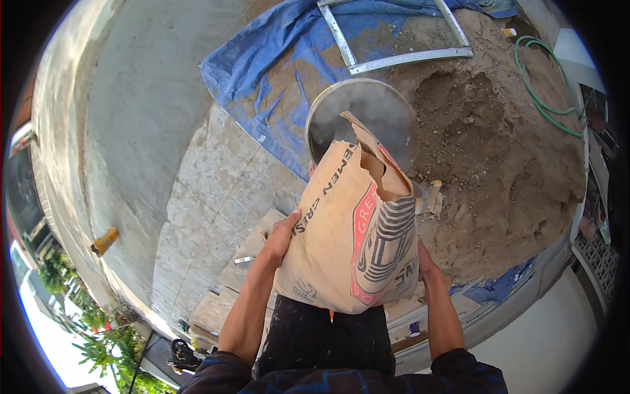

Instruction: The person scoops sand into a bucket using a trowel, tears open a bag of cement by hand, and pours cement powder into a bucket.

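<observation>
A brown paper cement bag (331, 230) with black and red print fills the middle of the view. Its torn mouth faces away from me, over a round bucket (321, 105). Grey dust hangs in and above the bucket, so what lies inside is blurred. My left hand (283, 235) presses on the bag's left side, thumb on the paper and the other fingers out of sight. At the right side, my right hand (426, 261) grips the bag, mostly hidden behind its edge.
A mound of brown sand (499, 171) lies to the right, partly on a blue tarp (252, 72). A metal frame (410, 60) rests at the back. There is a green hose (545, 108) at far right. A yellow object (105, 241) lies at left on the concrete floor (144, 118).
</observation>
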Tool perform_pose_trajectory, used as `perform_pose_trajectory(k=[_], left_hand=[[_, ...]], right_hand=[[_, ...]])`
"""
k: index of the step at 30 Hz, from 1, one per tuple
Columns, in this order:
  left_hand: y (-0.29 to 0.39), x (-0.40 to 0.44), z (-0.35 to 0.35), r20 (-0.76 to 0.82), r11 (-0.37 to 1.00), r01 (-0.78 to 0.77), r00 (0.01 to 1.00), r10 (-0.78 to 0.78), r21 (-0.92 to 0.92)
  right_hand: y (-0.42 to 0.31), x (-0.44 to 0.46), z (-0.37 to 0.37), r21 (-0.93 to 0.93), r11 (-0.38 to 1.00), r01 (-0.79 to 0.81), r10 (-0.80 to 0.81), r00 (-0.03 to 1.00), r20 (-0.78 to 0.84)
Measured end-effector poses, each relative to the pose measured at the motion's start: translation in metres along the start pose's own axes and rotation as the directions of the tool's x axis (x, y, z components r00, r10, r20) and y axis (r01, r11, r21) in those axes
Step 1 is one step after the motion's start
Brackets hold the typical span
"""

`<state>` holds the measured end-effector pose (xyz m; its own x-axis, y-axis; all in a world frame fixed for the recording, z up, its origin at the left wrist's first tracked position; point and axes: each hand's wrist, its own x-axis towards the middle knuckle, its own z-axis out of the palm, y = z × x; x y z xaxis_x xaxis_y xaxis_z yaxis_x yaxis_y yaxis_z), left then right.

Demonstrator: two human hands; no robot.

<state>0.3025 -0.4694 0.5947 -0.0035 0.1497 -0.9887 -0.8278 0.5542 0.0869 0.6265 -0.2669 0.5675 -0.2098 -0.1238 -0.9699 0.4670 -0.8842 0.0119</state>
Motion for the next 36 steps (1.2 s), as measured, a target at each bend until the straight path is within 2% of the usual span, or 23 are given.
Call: perform_pose_trajectory(k=[3, 5, 9, 11, 12, 13, 14, 16, 17, 20, 27, 29, 36], left_hand=[[-0.012, 0.006, -0.004, 0.003, 1.0, -0.003, 1.0, 0.003, -0.026], [-0.021, 0.014, -0.01, 0.058, 0.993, 0.014, 0.998, -0.007, -0.121], [-0.035, 0.017, -0.013, 0.08, 0.994, 0.036, 0.996, -0.027, -0.106], [-0.04, 0.018, -0.011, 0.06, 0.992, 0.062, 0.997, -0.055, -0.108], [-0.036, 0.012, -0.008, 0.075, 0.995, 0.069, 0.995, -0.064, -0.076], [-0.034, 0.007, -0.003, 0.084, 0.996, 0.069, 0.994, -0.065, -0.051], [-0.033, 0.0, 0.0, 0.087, 0.999, 0.001, 0.996, 0.004, -0.052], [-0.033, -0.003, 0.001, 0.157, 0.992, -0.102, 0.981, 0.113, -0.079], [-0.033, -0.004, 0.002, 0.161, 0.993, -0.102, 0.981, 0.11, -0.058], [-0.024, -0.013, 0.012, 0.153, 0.971, -0.179, 0.967, 0.203, -0.155], [-0.01, 0.012, 0.019, 0.154, 0.986, -0.159, 0.974, 0.164, -0.047], [-0.007, 0.014, 0.021, 0.152, 0.988, -0.152, 0.976, 0.154, -0.028], [-0.002, 0.009, 0.025, 0.157, 0.986, -0.169, 0.973, 0.167, -0.002]], right_hand=[[0.0, -0.008, 0.004, -0.049, 0.998, 0.04, -0.042, 0.999, -0.027], [0.001, -0.013, 0.003, -0.079, 0.997, -0.027, 0.02, 0.996, -0.088], [0.009, -0.023, 0.002, -0.051, 0.999, 0.016, -0.018, 0.999, -0.038], [0.0, -0.039, 0.019, -0.131, 0.99, 0.047, -0.062, 0.991, -0.115], [0.0, -0.04, 0.018, -0.11, 0.992, 0.063, -0.077, 0.989, -0.124], [0.001, -0.041, 0.017, -0.178, 0.979, 0.101, -0.121, 0.987, -0.103], [0.004, -0.041, 0.015, -0.245, 0.96, 0.135, -0.158, 0.985, -0.076], [0.01, -0.037, 0.012, -0.218, 0.963, 0.156, -0.174, 0.983, -0.063], [0.013, -0.035, 0.009, -0.216, 0.961, 0.173, -0.186, 0.982, -0.044], [0.019, -0.037, 0.005, -0.214, 0.957, 0.194, -0.201, 0.98, -0.011], [0.032, -0.038, 0.002, -0.191, 0.934, 0.301, -0.314, 0.949, -0.039], [0.031, -0.045, 0.002, -0.09, 0.952, 0.292, -0.292, 0.956, 0.013], [0.043, -0.025, -0.007, -0.161, 0.914, 0.372, -0.381, 0.924, -0.026]])
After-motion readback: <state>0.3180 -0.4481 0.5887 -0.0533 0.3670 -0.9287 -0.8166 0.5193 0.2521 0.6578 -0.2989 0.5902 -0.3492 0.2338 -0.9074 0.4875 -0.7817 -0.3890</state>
